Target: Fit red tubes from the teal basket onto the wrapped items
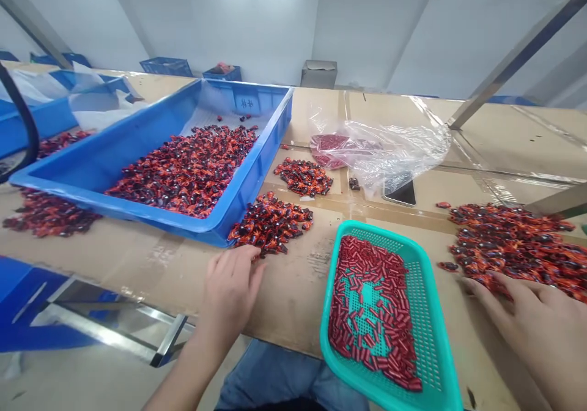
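Observation:
My left hand (pixel 233 282) is at the near edge of a pile of small glossy orange-and-black pieces (pixel 275 221), beside the corner of a blue tray. Its fingers are curled, with thumb and forefinger close together; whatever they hold, if anything, is hidden. On the right, my right hand (pixel 536 322) reaches over the near edge of a larger heap of similar pieces (pixel 513 240). Thumb and forefinger there are apart, and the other fingers are partly hidden. Between my hands stands a green mesh basket (pixel 428 313) containing many short dark-red tubes (pixel 373 301).
The large blue tray (pixel 252 185) holds many orange-and-black pieces. Behind the basket lie a smaller pile (pixel 303 177), a clear plastic bag (pixel 394 145) with red contents and a phone (pixel 400 189). A metal post (pixel 513 59) rises at right.

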A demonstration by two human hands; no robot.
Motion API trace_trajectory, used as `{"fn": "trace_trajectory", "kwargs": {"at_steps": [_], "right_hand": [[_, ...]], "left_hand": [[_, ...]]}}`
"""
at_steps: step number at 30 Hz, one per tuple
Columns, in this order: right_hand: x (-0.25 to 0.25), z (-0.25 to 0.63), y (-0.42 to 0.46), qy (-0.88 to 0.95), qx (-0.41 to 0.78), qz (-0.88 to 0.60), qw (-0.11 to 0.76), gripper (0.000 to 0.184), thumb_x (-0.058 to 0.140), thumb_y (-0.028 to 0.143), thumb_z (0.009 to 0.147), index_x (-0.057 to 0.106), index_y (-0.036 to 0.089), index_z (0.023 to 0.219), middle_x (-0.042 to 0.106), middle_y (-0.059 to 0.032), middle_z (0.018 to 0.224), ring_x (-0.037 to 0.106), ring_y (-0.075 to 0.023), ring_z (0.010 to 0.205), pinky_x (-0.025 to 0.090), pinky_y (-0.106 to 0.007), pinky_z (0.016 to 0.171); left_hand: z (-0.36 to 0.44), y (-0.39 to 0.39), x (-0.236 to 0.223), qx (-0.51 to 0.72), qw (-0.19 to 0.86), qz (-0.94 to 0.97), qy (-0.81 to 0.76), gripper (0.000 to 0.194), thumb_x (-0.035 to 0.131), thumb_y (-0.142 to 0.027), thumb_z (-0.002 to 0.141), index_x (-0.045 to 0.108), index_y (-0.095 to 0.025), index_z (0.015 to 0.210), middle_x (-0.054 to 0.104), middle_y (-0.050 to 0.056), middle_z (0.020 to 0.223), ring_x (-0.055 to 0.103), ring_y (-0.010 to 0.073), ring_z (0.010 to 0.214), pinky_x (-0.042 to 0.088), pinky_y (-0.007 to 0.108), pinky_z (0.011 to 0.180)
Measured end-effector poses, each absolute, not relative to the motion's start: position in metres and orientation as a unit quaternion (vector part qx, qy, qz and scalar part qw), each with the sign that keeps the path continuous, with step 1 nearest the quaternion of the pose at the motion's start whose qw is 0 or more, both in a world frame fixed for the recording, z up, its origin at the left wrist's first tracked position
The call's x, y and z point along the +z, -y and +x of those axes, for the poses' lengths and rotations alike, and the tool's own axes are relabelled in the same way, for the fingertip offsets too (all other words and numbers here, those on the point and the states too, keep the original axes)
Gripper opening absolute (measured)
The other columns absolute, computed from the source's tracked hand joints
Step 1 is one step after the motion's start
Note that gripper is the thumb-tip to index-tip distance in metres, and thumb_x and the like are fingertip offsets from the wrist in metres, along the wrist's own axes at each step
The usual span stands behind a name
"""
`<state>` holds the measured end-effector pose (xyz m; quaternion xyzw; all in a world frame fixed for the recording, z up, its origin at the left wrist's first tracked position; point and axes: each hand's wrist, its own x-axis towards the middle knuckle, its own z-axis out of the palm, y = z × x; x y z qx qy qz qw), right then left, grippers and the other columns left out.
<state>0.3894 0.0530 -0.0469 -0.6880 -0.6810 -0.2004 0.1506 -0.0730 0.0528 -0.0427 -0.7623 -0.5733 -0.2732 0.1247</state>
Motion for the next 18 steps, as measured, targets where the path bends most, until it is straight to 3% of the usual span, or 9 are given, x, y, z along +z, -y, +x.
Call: {"fn": "trace_trajectory", "kwargs": {"at_steps": [2, 4, 7, 9, 11, 14, 18], "right_hand": [[-0.044, 0.387, -0.054, 0.684, -0.270, -0.667, 0.119, 0.058, 0.044, 0.065, 0.101, 0.077, 0.019, 0.087, 0.068, -0.0199, 0.069, 0.062, -0.0349, 0.059, 0.041, -0.046, 0.051], [-0.034, 0.364, -0.049, 0.701, -0.305, -0.626, 0.154, 0.062, 0.037, 0.060, 0.105, 0.075, 0.012, 0.099, 0.072, -0.0229, 0.077, 0.067, -0.0370, 0.068, 0.047, -0.048, 0.057], [-0.019, 0.310, -0.035, 0.785, -0.186, -0.537, 0.244, 0.043, 0.038, 0.047, 0.110, 0.068, 0.016, 0.109, 0.076, -0.0160, 0.092, 0.071, -0.0312, 0.083, 0.055, -0.044, 0.073], [-0.015, 0.275, -0.026, 0.839, -0.070, -0.477, 0.253, 0.031, 0.041, 0.040, 0.111, 0.066, 0.021, 0.112, 0.077, -0.0092, 0.097, 0.072, -0.0249, 0.088, 0.057, -0.037, 0.077], [-0.020, 0.250, -0.022, 0.865, -0.027, -0.442, 0.234, 0.028, 0.042, 0.034, 0.112, 0.066, 0.021, 0.113, 0.077, -0.0074, 0.097, 0.073, -0.0235, 0.087, 0.057, -0.036, 0.073], [-0.033, 0.233, -0.021, 0.878, -0.067, -0.441, 0.174, 0.030, 0.038, 0.024, 0.110, 0.068, 0.017, 0.113, 0.077, -0.0101, 0.095, 0.073, -0.0259, 0.080, 0.057, -0.038, 0.067], [-0.041, 0.230, -0.023, 0.884, -0.081, -0.442, 0.130, 0.031, 0.040, 0.005, 0.100, 0.066, 0.019, 0.091, 0.073, -0.0076, 0.082, 0.069, -0.0242, 0.069, 0.054, -0.035, 0.060]], "left_hand": [[-0.070, -0.058, -0.048, -0.254, 0.134, -0.764, 0.577, 0.012, 0.058, -0.020, 0.102, 0.060, -0.016, 0.112, 0.079, 0.012, 0.100, 0.072, 0.0281, 0.088, 0.045, 0.039, 0.081], [-0.063, -0.063, -0.049, -0.236, 0.143, -0.767, 0.579, 0.013, 0.059, -0.019, 0.101, 0.062, -0.015, 0.113, 0.078, 0.013, 0.104, 0.070, 0.0301, 0.092, 0.044, 0.040, 0.082], [-0.055, -0.066, -0.049, -0.218, 0.154, -0.769, 0.581, 0.015, 0.056, -0.013, 0.099, 0.064, -0.016, 0.112, 0.079, 0.014, 0.104, 0.069, 0.0315, 0.093, 0.044, 0.041, 0.082], [-0.054, -0.066, -0.049, -0.214, 0.161, -0.769, 0.581, 0.020, 0.053, -0.010, 0.099, 0.065, -0.016, 0.113, 0.079, 0.014, 0.100, 0.068, 0.0318, 0.094, 0.043, 0.042, 0.083], [-0.056, -0.065, -0.051, -0.211, 0.165, -0.770, 0.579, 0.025, 0.050, -0.007, 0.098, 0.066, -0.016, 0.115, 0.079, 0.013, 0.096, 0.069, 0.0310, 0.093, 0.042, 0.042, 0.082], [-0.060, -0.060, -0.052, -0.197, 0.164, -0.776, 0.576, 0.029, 0.049, -0.005, 0.097, 0.067, -0.017, 0.117, 0.078, 0.014, 0.105, 0.069, 0.0302, 0.094, 0.042, 0.042, 0.082], [-0.063, -0.052, -0.051, -0.170, 0.161, -0.775, 0.587, 0.031, 0.048, -0.004, 0.096, 0.069, -0.016, 0.114, 0.075, 0.017, 0.116, 0.066, 0.0327, 0.094, 0.045, 0.043, 0.078]]}}
